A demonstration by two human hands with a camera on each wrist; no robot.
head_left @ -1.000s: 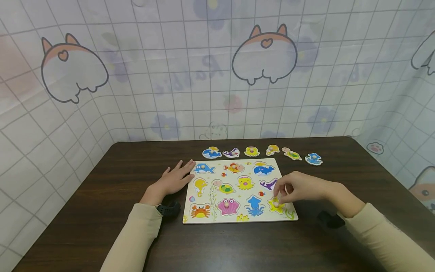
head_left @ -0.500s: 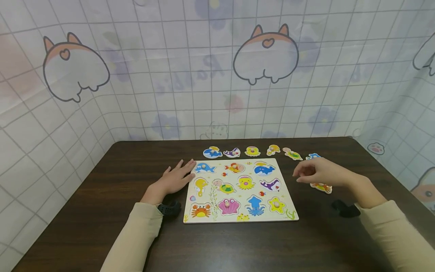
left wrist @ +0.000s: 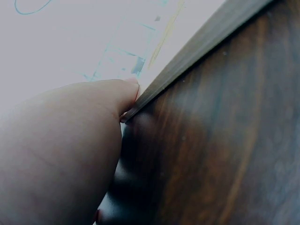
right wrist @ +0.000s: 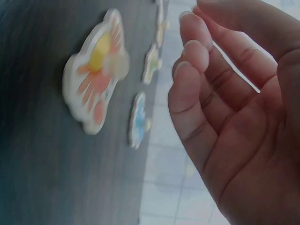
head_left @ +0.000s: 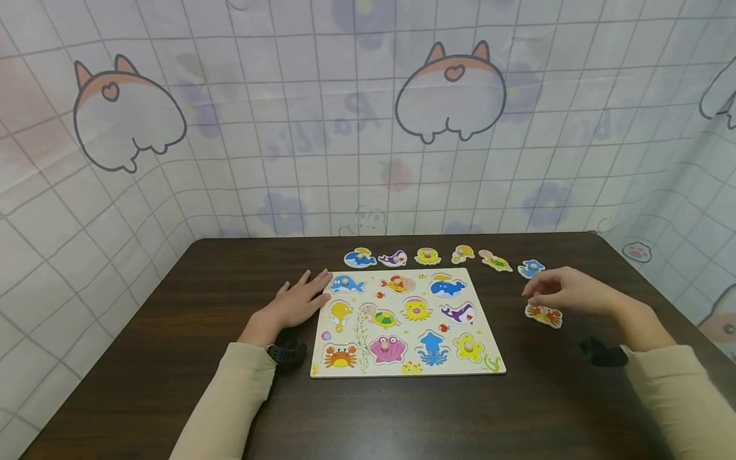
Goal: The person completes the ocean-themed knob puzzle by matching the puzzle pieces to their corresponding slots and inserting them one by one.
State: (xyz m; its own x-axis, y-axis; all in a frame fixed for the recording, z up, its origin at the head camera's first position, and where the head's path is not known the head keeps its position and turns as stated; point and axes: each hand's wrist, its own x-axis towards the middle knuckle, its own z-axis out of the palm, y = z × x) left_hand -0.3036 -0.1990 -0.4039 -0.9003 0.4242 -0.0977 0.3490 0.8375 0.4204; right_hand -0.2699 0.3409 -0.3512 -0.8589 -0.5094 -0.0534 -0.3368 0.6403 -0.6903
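Note:
In the head view a white wooden puzzle board (head_left: 379,370) with sea-animal pictures lies on the table. My left hand (head_left: 296,303) rests along its left edge, fingers spread and straight; the left wrist view shows the thumb (left wrist: 124,91) at the board's edge. Over a knobbed crab piece (head_left: 543,315) on the right hovers my right hand (head_left: 566,291), fingers loosely bent. The right wrist view shows nothing between those fingers, and the crab piece (right wrist: 96,79) lies apart from them. Knobbed starfish (head_left: 468,347) and pink shell (head_left: 387,349) pieces sit in the board.
Behind the board, a row of knobbed pieces lies on the table: a blue whale (head_left: 360,258), a purple whale (head_left: 393,258), a yellow octopus (head_left: 428,257), a seahorse (head_left: 462,253), a turtle (head_left: 495,260) and a blue squid (head_left: 530,269). A patterned curtain (head_left: 310,160) hangs behind.
My right hand has left the starfish piece on the board and moved right, over to the crab piece. The left hand has stayed at the board's left edge.

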